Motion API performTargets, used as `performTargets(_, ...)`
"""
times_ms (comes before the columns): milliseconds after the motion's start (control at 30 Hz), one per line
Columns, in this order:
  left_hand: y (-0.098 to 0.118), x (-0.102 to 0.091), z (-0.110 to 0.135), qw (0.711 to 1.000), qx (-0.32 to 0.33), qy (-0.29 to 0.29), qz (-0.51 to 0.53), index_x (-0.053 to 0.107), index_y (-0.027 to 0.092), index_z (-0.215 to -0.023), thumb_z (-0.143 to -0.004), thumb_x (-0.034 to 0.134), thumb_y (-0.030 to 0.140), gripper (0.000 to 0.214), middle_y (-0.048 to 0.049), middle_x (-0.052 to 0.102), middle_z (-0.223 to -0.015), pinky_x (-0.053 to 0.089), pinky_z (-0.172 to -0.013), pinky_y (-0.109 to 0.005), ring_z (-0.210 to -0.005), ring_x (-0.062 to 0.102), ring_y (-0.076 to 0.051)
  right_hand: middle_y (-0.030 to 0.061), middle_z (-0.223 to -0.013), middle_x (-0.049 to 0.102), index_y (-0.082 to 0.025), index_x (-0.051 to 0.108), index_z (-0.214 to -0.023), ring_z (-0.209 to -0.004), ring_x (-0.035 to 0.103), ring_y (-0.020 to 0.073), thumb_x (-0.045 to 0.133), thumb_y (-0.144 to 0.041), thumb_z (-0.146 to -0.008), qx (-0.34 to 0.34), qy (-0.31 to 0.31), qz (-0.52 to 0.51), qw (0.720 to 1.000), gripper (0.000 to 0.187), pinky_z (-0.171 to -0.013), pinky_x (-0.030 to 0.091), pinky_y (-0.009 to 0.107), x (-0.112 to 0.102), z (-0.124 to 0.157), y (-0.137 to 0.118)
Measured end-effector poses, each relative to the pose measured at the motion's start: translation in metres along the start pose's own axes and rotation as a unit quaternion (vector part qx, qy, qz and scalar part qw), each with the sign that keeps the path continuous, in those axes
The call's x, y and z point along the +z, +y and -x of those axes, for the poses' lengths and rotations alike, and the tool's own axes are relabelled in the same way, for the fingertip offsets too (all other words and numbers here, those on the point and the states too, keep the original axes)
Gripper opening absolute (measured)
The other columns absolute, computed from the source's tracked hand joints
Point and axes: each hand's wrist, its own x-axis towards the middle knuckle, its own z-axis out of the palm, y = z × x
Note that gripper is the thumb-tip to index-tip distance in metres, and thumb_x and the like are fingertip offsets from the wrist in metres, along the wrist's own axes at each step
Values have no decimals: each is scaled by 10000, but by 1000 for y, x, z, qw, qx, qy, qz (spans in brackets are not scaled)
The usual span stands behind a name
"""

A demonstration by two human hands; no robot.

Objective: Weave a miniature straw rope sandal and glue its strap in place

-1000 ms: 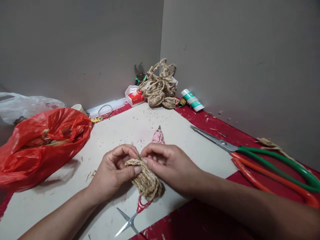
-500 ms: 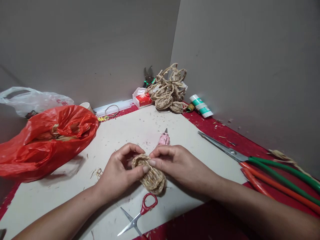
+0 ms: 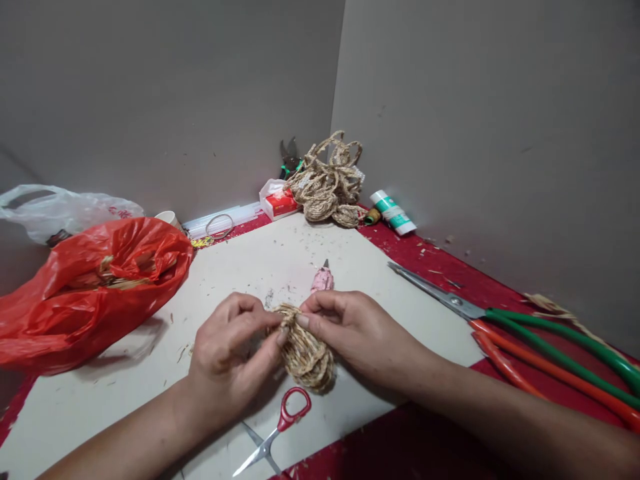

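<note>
A small woven piece of braided straw rope (image 3: 305, 353) sits between both hands above the pale board (image 3: 240, 267). My left hand (image 3: 227, 357) pinches its left edge with thumb and fingers. My right hand (image 3: 350, 330) pinches the top of the piece from the right. Just below the piece lie small red-handled scissors (image 3: 280, 427). A pink glue gun tip (image 3: 323, 279) pokes out behind my right hand.
A red plastic bag (image 3: 95, 287) with straw lies at the left, a clear bag (image 3: 60, 210) behind it. Large scissors with green and orange handles (image 3: 505, 320) lie at the right. In the corner are a pile of braided rope (image 3: 327, 183), a tissue pack (image 3: 277, 200) and a white-green tube (image 3: 393, 212).
Both hands have kept their grip on the woven piece, and my left fingers have closed further over its edge. The small scissors now show more fully below it as the view shifted.
</note>
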Motion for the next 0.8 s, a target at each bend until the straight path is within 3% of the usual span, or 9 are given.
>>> performTargets(100, 2, -1, 1, 999, 11, -34, 28, 675, 172, -1022, -814, 625, 57, 243, -49, 703, -841, 506, -664, -250, -739, 639, -139, 3, -670, 536, -156, 575, -746, -620, 495, 135, 516, -312, -847, -7, 2, -3, 1000, 196, -559, 401, 247, -1, -1, 0)
performTargets(267, -1, -4, -1, 994, -82, -24, 64, 683, 191, -985, -854, 601, 92, 183, -15, 717, -807, 505, -647, -224, -686, 644, -111, 6, -681, 554, -162, 582, -750, -638, 507, 141, 512, -310, -859, -27, -2, 9, 1000, 197, -573, 404, 252, -1, -1, 3)
performTargets(400, -1, -10, -5, 994, -66, -34, 79, 705, 190, -898, -832, 635, 115, 122, -10, 687, -772, 492, -689, -234, -714, 623, -115, 6, -677, 562, -165, 583, -746, -636, 508, 141, 503, -294, -879, -38, -9, 38, 999, 202, -571, 397, 251, -2, 0, 3)
performTargets(433, -1, -11, -7, 993, -80, -23, 85, 705, 194, -907, -830, 642, 134, 116, -13, 678, -794, 486, -694, -231, -737, 615, -116, 5, -671, 563, -165, 580, -739, -632, 506, 139, 502, -288, -883, -42, -14, 46, 998, 205, -570, 395, 250, -2, 1, 2)
performTargets(500, -3, -11, -10, 977, -169, -21, 129, 689, 197, -952, -839, 652, 207, 120, -12, 649, -802, 473, -654, -216, -717, 590, -107, 6, -675, 577, -163, 585, -737, -634, 513, 135, 496, -271, -892, -50, -33, 62, 996, 209, -573, 398, 245, -4, 2, 0)
performTargets(567, -6, -8, -11, 925, -296, -85, 224, 663, 177, -945, -855, 638, 318, 169, -1, 608, -724, 443, -565, -195, -610, 543, -85, 9, -701, 604, -160, 607, -761, -652, 534, 131, 494, -246, -899, -65, -65, 78, 993, 198, -588, 406, 236, -6, 3, -1)
performTargets(633, -11, -3, -10, 838, -394, -180, 331, 633, 153, -861, -857, 615, 416, 264, -1, 580, -655, 431, -506, -187, -538, 525, -80, 7, -715, 621, -160, 628, -783, -658, 548, 125, 498, -222, -901, -79, -104, 100, 986, 186, -594, 412, 225, -7, 4, -2)
performTargets(733, -16, 3, -6, 717, -466, -270, 443, 607, 147, -830, -846, 599, 463, 317, -55, 626, -674, 464, -449, -203, -557, 619, -141, 6, -720, 638, -163, 652, -804, -653, 559, 122, 505, -210, -908, -105, -150, 147, 972, 186, -592, 414, 219, -11, 4, -3)
performTargets(800, -17, 5, -3, 665, -483, -298, 485, 612, 144, -890, -859, 574, 447, 307, -86, 651, -676, 466, -409, -201, -571, 668, -187, 9, -743, 655, -169, 666, -825, -666, 571, 124, 508, -209, -919, -136, -157, 182, 961, 188, -611, 414, 226, -13, 4, -3)
